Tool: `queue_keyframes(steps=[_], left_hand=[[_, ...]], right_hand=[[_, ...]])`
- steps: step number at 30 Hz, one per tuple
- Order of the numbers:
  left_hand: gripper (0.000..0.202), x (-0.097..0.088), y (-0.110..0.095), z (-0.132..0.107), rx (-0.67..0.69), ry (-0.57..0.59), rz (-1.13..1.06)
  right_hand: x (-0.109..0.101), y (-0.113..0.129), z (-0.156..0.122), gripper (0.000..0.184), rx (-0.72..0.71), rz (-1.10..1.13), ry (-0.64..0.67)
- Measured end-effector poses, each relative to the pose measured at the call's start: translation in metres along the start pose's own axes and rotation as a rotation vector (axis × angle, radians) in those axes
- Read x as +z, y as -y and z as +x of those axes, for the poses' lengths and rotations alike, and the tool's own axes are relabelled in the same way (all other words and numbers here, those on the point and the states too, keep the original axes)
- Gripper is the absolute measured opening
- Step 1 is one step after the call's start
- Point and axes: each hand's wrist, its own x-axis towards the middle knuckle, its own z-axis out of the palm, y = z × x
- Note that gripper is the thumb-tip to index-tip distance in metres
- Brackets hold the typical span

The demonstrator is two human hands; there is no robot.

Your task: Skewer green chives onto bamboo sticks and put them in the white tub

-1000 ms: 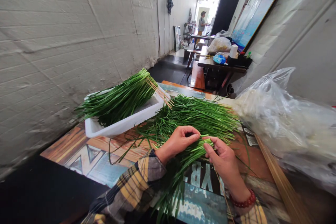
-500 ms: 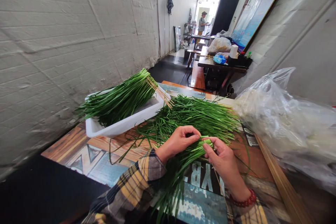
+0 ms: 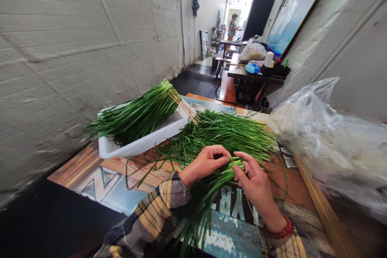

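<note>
A small bundle of garlic chives (image 3: 222, 179) is in front of me, pale cut ends up and right, leaves hanging down toward the table's front edge. My left hand (image 3: 208, 163) is closed on it, thumb and index pinched just below the ends. My right hand (image 3: 255, 179) curls around the ends from the right, thumb against them and index finger slightly raised. A thin bamboo skewer (image 3: 253, 213) runs down from beneath the right palm; its upper end is hidden. Just beyond both hands lies a pile of loose chives (image 3: 232, 131).
At left, a white tray (image 3: 145, 144) bears skewered chives (image 3: 139, 109) with several bamboo sticks (image 3: 184, 108) protruding. Long bamboo skewers (image 3: 323, 205) lie along the table's right side, beside a clear plastic bag (image 3: 329, 141). Farther off are another table (image 3: 238, 71) and a person (image 3: 232, 28).
My right index finger has lifted and opened slightly from the cut ends, leaving more of them in view. The left hand and the bundle stay nearly in place.
</note>
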Motion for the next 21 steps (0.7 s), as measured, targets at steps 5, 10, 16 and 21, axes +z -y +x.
queue_keyframes(steps=[5, 10, 16, 21], left_hand=[[0.020, -0.0001, 0.0011, 0.0004, 0.019, 0.012, 0.032], [0.020, 0.0011, 0.0023, 0.0003, 0.048, 0.021, 0.054], [0.023, 0.0048, 0.0072, 0.0007, 0.086, 0.031, 0.103], [0.024, 0.0047, 0.0072, -0.0005, 0.048, 0.019, 0.143]], right_hand=[[0.0004, -0.0030, 0.0000, 0.037, 0.001, -0.026, -0.019], [0.0014, -0.0012, -0.0006, 0.034, -0.012, -0.049, -0.036], [0.0014, -0.0028, -0.0003, 0.030, -0.015, -0.059, -0.048], [0.0009, -0.0020, 0.0013, 0.033, -0.019, -0.017, -0.027]])
